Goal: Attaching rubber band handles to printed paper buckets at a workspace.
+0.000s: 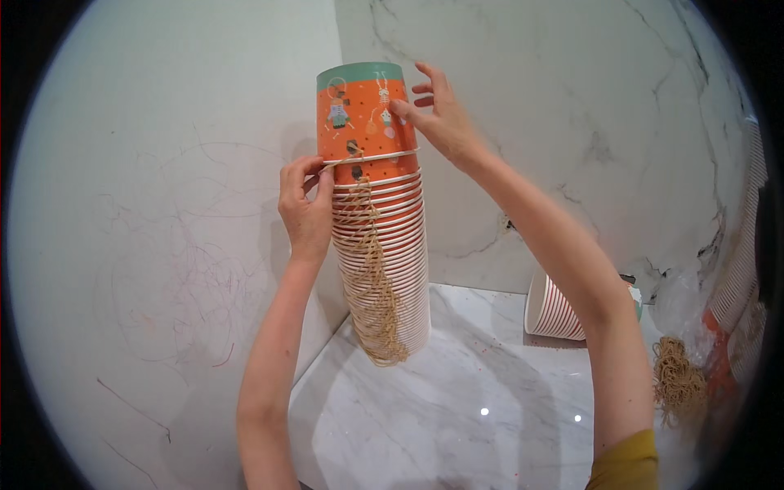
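Note:
A tall stack of upside-down paper buckets (384, 278) stands upright in the middle, with white rims nested close together. The top paper bucket (363, 114) is orange with a green band and small printed figures; it sits slightly higher than the others. Tan twine handles (380, 302) hang in a row down the stack's front. At the left of the top bucket's rim, my left hand (306, 212) pinches its twine handle (343, 159) between thumb and fingers. My right hand (445, 122) is open, fingers spread, with its thumb against the bucket's right side.
The stack stands on a white marble-patterned surface (457, 392), close to a wall scribbled with marks (188, 245). A shorter bucket stack (555, 310) lies on its side to the right, partly behind my forearm. Beyond it are a twine bundle (678, 380) and clear plastic (682, 302).

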A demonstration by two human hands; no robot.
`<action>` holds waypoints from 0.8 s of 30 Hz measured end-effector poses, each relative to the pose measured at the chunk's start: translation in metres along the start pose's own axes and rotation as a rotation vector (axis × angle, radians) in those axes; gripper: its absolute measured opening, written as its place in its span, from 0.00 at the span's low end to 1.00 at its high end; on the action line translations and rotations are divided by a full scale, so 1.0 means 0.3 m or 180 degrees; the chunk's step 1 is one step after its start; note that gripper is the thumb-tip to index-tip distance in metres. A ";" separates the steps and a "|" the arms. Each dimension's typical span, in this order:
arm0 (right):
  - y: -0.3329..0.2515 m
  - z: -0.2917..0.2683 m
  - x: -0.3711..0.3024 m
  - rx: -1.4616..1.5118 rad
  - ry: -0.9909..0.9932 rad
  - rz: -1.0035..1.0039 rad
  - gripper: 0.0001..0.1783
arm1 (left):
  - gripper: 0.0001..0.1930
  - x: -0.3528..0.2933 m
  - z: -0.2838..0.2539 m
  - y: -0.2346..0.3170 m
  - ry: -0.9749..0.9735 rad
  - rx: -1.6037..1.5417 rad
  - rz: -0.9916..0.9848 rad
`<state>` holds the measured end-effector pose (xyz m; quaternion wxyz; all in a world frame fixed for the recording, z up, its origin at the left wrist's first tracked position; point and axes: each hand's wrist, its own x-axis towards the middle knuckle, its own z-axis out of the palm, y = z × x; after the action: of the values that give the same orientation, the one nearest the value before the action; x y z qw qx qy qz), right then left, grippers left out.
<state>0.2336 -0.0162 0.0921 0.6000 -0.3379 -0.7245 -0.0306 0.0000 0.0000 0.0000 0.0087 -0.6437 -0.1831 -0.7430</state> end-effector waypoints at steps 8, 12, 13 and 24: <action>0.048 0.096 -0.174 0.0636 0.0093 0.0546 0.58 | 0.08 -0.011 -0.031 -0.007 0.0069 0.0025 -0.0131; 0.041 0.104 -0.210 0.0921 -0.0063 0.0897 0.59 | 0.09 -0.009 -0.032 -0.002 0.0014 0.0089 -0.0153; 0.037 0.107 -0.211 0.0978 -0.0065 0.0953 0.58 | 0.09 -0.006 -0.032 0.002 0.0020 0.0087 -0.0155; 0.063 0.123 -0.245 0.1366 -0.0297 0.0891 0.46 | 0.10 -0.060 -0.040 0.019 0.0068 0.0105 -0.0140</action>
<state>0.2160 -0.0183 0.0096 0.6223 -0.3008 -0.6875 0.2228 -0.0070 -0.0127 -0.0170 0.0050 -0.6314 -0.2093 -0.7467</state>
